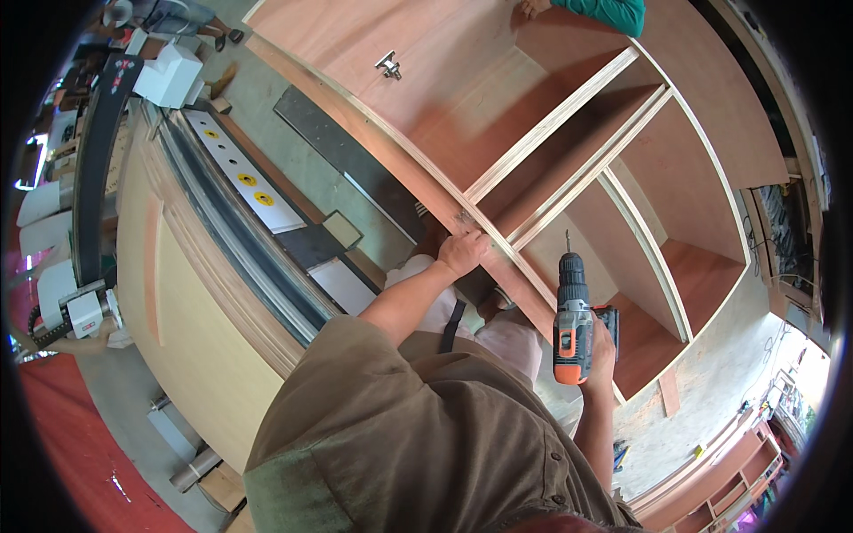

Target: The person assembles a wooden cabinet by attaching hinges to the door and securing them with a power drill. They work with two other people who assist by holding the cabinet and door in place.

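Observation:
My right hand (602, 357) is wrapped round the handle of a cordless drill (573, 306), black and grey with orange parts. Its thin bit points away from me, in front of an open wooden cabinet (569, 130). My left hand (464, 254) is closed on a long reddish wooden panel (404, 160) along the cabinet's near left edge; its fingertips are partly hidden. Just beyond those fingers sits a small metal hinge (464, 217). Another metal hinge (388, 65) is fixed to the cabinet's inner face farther up.
At the top, another person's hand (533, 8) and green sleeve (609, 12) reach over the cabinet. To my left stands a machine with a pale wooden board (200, 293) and metal rails (233, 240). Another wooden frame (711, 489) lies at lower right.

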`<action>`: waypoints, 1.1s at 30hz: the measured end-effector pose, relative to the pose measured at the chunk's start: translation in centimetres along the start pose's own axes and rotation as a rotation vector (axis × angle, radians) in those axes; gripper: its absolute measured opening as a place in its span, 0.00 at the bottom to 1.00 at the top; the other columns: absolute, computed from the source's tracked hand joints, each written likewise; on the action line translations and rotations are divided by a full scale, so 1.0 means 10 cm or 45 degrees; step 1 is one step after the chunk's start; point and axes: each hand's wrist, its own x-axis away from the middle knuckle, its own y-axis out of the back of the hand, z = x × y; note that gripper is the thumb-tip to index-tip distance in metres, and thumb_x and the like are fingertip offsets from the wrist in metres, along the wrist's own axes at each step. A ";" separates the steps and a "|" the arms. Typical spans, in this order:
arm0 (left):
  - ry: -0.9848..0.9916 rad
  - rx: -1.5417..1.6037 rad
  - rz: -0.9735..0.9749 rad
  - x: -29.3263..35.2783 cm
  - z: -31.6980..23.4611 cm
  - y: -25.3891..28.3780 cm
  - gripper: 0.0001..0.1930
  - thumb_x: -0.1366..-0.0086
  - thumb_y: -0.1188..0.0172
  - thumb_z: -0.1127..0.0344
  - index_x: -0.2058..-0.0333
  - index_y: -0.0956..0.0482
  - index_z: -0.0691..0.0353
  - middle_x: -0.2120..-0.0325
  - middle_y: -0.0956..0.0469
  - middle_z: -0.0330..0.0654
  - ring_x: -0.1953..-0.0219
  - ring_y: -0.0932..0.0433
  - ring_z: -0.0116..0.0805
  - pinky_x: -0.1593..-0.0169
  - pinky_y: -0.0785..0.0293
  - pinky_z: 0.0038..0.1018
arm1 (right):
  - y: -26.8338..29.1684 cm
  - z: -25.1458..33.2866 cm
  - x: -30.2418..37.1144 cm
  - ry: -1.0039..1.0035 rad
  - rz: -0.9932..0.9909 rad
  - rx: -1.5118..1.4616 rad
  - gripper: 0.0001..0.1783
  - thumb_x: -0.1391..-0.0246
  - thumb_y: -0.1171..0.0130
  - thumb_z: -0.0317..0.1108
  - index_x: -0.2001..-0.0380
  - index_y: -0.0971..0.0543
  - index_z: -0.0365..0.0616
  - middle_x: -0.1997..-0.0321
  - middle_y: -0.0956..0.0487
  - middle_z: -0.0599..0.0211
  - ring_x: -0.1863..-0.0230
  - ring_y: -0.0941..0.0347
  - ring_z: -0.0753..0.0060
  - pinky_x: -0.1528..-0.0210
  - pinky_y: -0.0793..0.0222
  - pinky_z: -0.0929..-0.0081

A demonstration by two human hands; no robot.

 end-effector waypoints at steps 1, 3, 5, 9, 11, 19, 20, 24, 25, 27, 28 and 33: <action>0.010 0.007 0.003 -0.01 -0.01 0.01 0.05 0.40 0.44 0.62 0.66 0.25 0.53 0.69 0.23 0.43 0.69 0.19 0.47 0.67 0.21 0.41 | -0.01 -0.01 0.01 -0.010 0.010 -0.005 0.27 0.56 0.36 0.29 0.48 0.27 0.40 0.60 0.22 0.52 0.58 0.24 0.47 0.56 0.29 0.60; 0.034 0.018 0.015 -0.02 -0.05 0.02 0.05 0.40 0.44 0.63 0.66 0.25 0.53 0.68 0.22 0.44 0.68 0.19 0.48 0.66 0.22 0.43 | -0.02 -0.02 0.02 -0.032 0.032 -0.021 0.27 0.55 0.36 0.29 0.48 0.27 0.39 0.60 0.22 0.51 0.57 0.24 0.47 0.55 0.29 0.60; 0.031 -0.008 0.028 0.00 -0.04 -0.02 0.06 0.40 0.43 0.62 0.65 0.25 0.53 0.67 0.23 0.44 0.66 0.20 0.48 0.65 0.22 0.43 | -0.05 0.01 0.04 0.007 -0.014 -0.014 0.26 0.55 0.37 0.29 0.49 0.27 0.39 0.62 0.22 0.52 0.58 0.24 0.48 0.56 0.29 0.60; -0.144 0.083 -0.104 0.00 0.13 -0.13 0.08 0.40 0.43 0.62 0.63 0.27 0.54 0.66 0.23 0.46 0.65 0.21 0.49 0.62 0.22 0.42 | -0.09 -0.04 0.05 0.048 -0.036 -0.002 0.25 0.54 0.39 0.30 0.49 0.27 0.38 0.62 0.22 0.53 0.59 0.24 0.49 0.56 0.30 0.59; 0.134 0.210 0.099 0.07 0.06 0.02 0.08 0.39 0.43 0.61 0.63 0.28 0.55 0.65 0.23 0.47 0.64 0.21 0.51 0.61 0.23 0.42 | -0.09 -0.04 0.05 -0.035 0.013 0.013 0.24 0.53 0.38 0.29 0.50 0.26 0.40 0.59 0.21 0.54 0.57 0.23 0.49 0.54 0.29 0.61; 0.360 0.336 -0.160 0.15 -0.06 0.09 0.06 0.42 0.39 0.62 0.68 0.24 0.54 0.68 0.22 0.42 0.64 0.21 0.47 0.63 0.25 0.40 | -0.16 -0.26 0.13 -0.187 0.118 0.058 0.24 0.54 0.37 0.31 0.51 0.26 0.39 0.60 0.21 0.53 0.57 0.23 0.49 0.55 0.29 0.60; 0.417 0.311 -0.102 0.11 -0.10 0.10 0.06 0.41 0.40 0.60 0.68 0.24 0.53 0.68 0.21 0.42 0.64 0.21 0.47 0.62 0.25 0.40 | -0.15 -0.22 0.10 -0.159 0.110 0.066 0.24 0.53 0.37 0.31 0.50 0.26 0.39 0.60 0.21 0.53 0.57 0.23 0.49 0.55 0.29 0.59; 0.569 0.208 0.029 -0.04 -0.21 0.07 0.09 0.40 0.42 0.56 0.67 0.23 0.53 0.68 0.20 0.42 0.63 0.21 0.47 0.60 0.25 0.42 | -0.13 -0.07 0.01 -0.102 0.110 0.077 0.25 0.52 0.38 0.32 0.49 0.27 0.39 0.59 0.21 0.52 0.56 0.24 0.48 0.54 0.29 0.59; 0.590 0.181 0.037 -0.05 -0.21 0.04 0.10 0.39 0.42 0.55 0.67 0.23 0.53 0.67 0.20 0.42 0.63 0.21 0.47 0.60 0.25 0.42 | -0.13 -0.06 0.00 -0.101 0.120 0.074 0.25 0.51 0.38 0.32 0.48 0.28 0.39 0.59 0.21 0.52 0.55 0.24 0.48 0.53 0.29 0.59; 0.568 0.159 0.011 -0.08 -0.27 0.04 0.10 0.37 0.45 0.56 0.67 0.24 0.55 0.67 0.20 0.44 0.64 0.20 0.48 0.61 0.25 0.44 | -0.14 -0.05 -0.01 -0.083 0.129 0.063 0.26 0.51 0.38 0.32 0.48 0.28 0.39 0.58 0.21 0.52 0.55 0.24 0.48 0.53 0.29 0.59; 0.584 0.143 0.016 -0.09 -0.29 0.05 0.09 0.37 0.46 0.57 0.67 0.24 0.55 0.67 0.20 0.45 0.64 0.20 0.49 0.61 0.25 0.45 | -0.15 -0.03 -0.02 -0.072 0.127 0.054 0.26 0.51 0.38 0.32 0.48 0.28 0.39 0.58 0.21 0.52 0.55 0.24 0.48 0.53 0.28 0.59; 0.552 0.117 -0.059 -0.08 -0.28 -0.02 0.08 0.37 0.47 0.59 0.68 0.26 0.55 0.71 0.21 0.47 0.67 0.21 0.51 0.63 0.25 0.46 | -0.23 -0.12 -0.04 0.000 0.064 0.013 0.25 0.53 0.39 0.33 0.49 0.27 0.42 0.64 0.23 0.51 0.60 0.25 0.46 0.58 0.31 0.56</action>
